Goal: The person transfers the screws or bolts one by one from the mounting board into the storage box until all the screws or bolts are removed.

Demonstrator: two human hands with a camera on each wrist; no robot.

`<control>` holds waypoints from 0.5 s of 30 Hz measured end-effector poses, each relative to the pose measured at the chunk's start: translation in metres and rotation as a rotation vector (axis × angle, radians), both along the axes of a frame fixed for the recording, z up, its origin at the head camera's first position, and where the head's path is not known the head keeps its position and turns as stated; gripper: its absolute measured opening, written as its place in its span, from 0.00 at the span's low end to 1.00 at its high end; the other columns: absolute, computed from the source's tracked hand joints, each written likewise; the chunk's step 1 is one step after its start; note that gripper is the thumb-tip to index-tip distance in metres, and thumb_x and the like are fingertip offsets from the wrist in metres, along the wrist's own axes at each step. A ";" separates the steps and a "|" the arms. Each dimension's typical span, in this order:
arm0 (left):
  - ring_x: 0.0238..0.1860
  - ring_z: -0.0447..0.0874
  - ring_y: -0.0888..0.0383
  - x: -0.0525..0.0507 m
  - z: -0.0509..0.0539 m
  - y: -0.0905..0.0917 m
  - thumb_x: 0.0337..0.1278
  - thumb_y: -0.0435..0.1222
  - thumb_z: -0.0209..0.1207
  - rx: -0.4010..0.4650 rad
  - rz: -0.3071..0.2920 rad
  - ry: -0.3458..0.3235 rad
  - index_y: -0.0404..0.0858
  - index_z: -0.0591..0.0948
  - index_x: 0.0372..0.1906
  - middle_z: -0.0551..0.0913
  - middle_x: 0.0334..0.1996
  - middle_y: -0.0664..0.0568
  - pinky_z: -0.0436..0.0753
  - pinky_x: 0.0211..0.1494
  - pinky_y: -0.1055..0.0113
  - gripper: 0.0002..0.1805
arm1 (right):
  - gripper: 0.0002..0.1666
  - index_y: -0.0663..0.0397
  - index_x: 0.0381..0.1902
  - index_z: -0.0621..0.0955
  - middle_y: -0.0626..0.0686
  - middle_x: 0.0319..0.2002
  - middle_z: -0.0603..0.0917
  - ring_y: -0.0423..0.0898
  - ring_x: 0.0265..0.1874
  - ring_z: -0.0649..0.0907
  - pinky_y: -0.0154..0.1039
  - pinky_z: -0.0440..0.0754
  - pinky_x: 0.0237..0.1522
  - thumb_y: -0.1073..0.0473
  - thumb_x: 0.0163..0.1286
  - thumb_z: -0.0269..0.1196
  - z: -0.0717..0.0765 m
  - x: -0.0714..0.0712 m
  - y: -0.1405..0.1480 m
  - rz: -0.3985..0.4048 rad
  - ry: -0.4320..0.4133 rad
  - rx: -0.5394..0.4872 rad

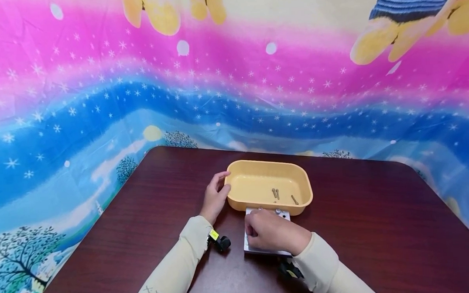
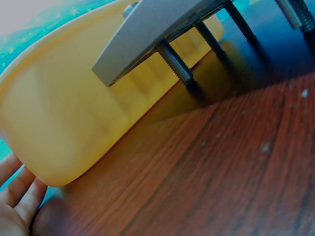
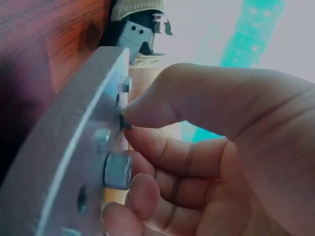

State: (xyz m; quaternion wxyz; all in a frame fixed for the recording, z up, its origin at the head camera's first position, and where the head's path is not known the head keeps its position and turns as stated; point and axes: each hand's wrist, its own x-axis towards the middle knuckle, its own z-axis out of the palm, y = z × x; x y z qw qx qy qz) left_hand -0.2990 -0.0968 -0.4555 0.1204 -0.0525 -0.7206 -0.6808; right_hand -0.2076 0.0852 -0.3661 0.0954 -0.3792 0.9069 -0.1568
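My left hand rests against the left end of a yellow plastic tray, its fingers fairly straight at the rim. In the left wrist view those fingers lie beside the tray's corner. A silver metal plate stands in front of the tray, with threaded bolt shanks poking out underneath. Over the plate is my right hand. In the right wrist view, thumb and index finger pinch a small screw at the plate's face; most of it is hidden. Beside it sits a larger socket-head bolt.
Several loose screws lie inside the tray. The dark wooden table runs to a printed cloth backdrop behind it. Open holes show in the plate. A camera is strapped at the left wrist.
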 end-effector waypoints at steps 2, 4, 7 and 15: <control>0.64 0.71 0.52 0.000 -0.001 0.000 0.62 0.30 0.54 0.000 -0.001 -0.001 0.41 0.76 0.60 0.76 0.60 0.51 0.72 0.63 0.55 0.20 | 0.09 0.47 0.23 0.75 0.41 0.21 0.73 0.37 0.21 0.71 0.32 0.71 0.25 0.62 0.56 0.65 0.000 0.001 -0.001 0.000 0.006 0.000; 0.64 0.71 0.52 0.001 -0.001 0.000 0.62 0.31 0.54 0.001 -0.001 -0.005 0.41 0.76 0.60 0.76 0.60 0.52 0.72 0.63 0.55 0.20 | 0.09 0.47 0.22 0.75 0.41 0.20 0.72 0.37 0.21 0.71 0.32 0.71 0.25 0.62 0.56 0.64 0.000 0.002 -0.001 0.003 0.014 -0.002; 0.64 0.71 0.52 0.001 -0.001 0.000 0.62 0.31 0.54 0.001 0.003 -0.008 0.42 0.76 0.60 0.76 0.60 0.53 0.72 0.63 0.56 0.20 | 0.09 0.47 0.21 0.75 0.41 0.19 0.72 0.37 0.20 0.70 0.32 0.70 0.24 0.63 0.55 0.64 0.000 0.003 -0.002 0.007 0.022 -0.008; 0.63 0.72 0.52 0.000 0.000 0.000 0.61 0.31 0.54 -0.001 0.005 0.004 0.41 0.76 0.60 0.76 0.60 0.51 0.73 0.63 0.56 0.21 | 0.09 0.47 0.20 0.75 0.39 0.18 0.71 0.36 0.19 0.70 0.31 0.70 0.22 0.63 0.55 0.63 0.000 0.002 -0.001 0.018 0.062 -0.008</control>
